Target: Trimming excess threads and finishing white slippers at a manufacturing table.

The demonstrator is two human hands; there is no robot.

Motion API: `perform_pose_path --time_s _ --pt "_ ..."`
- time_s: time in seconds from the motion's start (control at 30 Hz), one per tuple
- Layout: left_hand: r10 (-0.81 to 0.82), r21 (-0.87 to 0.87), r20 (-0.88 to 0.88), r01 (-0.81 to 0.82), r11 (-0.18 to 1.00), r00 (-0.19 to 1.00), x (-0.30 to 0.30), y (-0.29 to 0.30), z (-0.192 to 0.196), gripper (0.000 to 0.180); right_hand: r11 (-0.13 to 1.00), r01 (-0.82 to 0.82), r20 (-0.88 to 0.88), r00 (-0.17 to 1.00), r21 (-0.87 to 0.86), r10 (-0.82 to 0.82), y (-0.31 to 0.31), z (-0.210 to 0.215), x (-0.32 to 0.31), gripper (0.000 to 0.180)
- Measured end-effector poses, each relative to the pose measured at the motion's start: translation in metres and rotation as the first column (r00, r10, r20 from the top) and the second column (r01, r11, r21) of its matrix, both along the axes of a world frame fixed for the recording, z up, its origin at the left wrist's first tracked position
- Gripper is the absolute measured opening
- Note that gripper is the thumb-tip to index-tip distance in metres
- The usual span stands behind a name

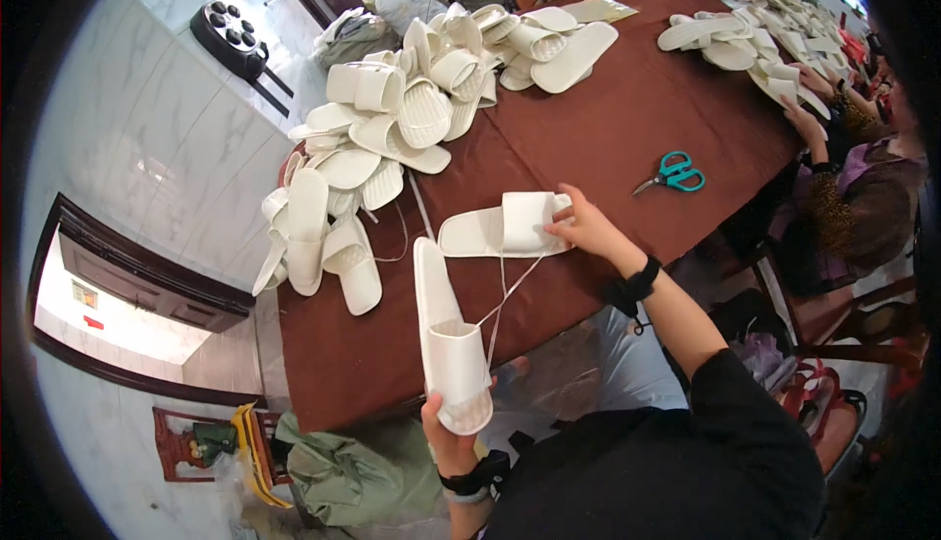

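My left hand (453, 447) grips a white slide slipper (459, 362) by its toe end, tilted up at the table's near edge with the heel pointing away from me. A second white slide slipper (526, 223) lies sideways on the brown tablecloth. My right hand (593, 231) pinches that one at the toe end, by its wide strap. Thin white cord (510, 293) runs slackly between the two slippers. To the right of my right hand lie scissors (673, 174) with teal handles.
A heap of white slippers (423, 111) covers the table's left and far side. More slippers (774, 35) are piled at the far right, where other people's hands (806, 126) handle some. A green sack (358, 471) rests below the table's near left corner.
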State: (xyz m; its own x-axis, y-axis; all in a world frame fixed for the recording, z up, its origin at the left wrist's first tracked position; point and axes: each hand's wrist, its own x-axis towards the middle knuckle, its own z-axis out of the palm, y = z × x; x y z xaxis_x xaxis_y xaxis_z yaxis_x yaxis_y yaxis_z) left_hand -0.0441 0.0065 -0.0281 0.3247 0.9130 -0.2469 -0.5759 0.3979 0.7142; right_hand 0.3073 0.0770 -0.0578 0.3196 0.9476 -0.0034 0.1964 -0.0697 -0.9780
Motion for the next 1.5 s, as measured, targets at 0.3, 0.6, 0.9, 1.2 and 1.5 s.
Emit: perform_pose_path --time_s 0.3,0.6,0.9,1.2,1.5 --pt "0.38 0.71 -0.62 0.285 0.643 0.687 -0.039 0.009 0.027 0.08 0.987 -0.119 -0.214 0.972 -0.106 0.094 -0.009 0.002 0.01 0.053" --pt "0.415 0.535 -0.831 0.737 0.412 0.371 -0.027 0.009 0.053 0.065 0.943 -0.328 -0.018 0.945 -0.065 0.327 -0.031 0.039 0.01 0.046" --pt "0.349 0.469 -0.865 0.827 0.31 0.36 -0.019 0.011 0.05 0.065 0.901 -0.432 -0.173 0.891 -0.039 0.42 -0.027 0.005 0.014 0.043" --pt "0.219 0.489 -0.871 0.73 0.478 0.44 -0.037 0.005 0.036 0.068 0.901 -0.414 -0.374 0.862 -0.128 0.343 -0.02 0.0 0.019 0.04" --pt "0.393 0.44 -0.871 0.824 0.358 0.295 -0.029 0.002 0.027 0.066 0.864 -0.492 -0.442 0.802 -0.107 0.402 -0.011 -0.017 0.027 0.038"
